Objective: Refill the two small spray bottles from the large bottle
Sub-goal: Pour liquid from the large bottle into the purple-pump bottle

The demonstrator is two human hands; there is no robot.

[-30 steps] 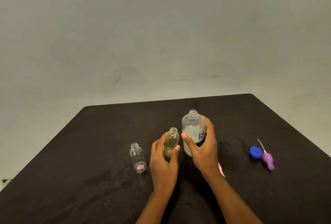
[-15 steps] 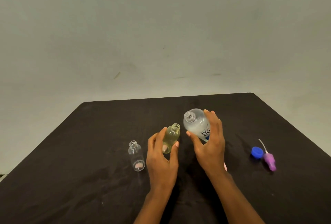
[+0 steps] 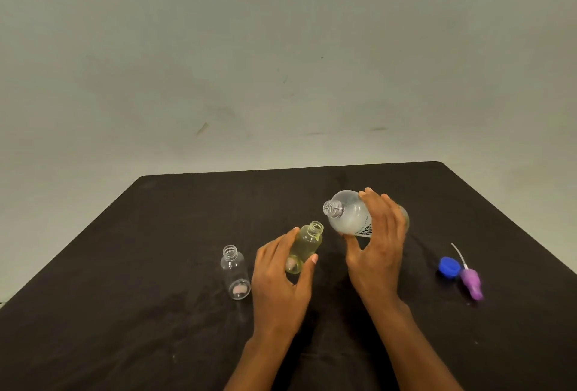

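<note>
On the black worktop point(image 3: 156, 312) the large bottle point(image 3: 349, 219) is gripped in the right hand point(image 3: 379, 244), tipped with its open neck toward the yellowish small bottle point(image 3: 304, 247), which is clasped, leaning, by the left hand point(image 3: 281, 284). A clear small bottle point(image 3: 234, 272) stands uncapped to the left; a blue cap point(image 3: 449, 267) and purple spray top point(image 3: 472, 283) lie at the right

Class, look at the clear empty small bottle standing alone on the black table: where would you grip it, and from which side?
Grip the clear small bottle around its straight middle, from the left, thumb opposite fingers. It stands upright and uncapped, and the left hand crowds its right side.
</note>
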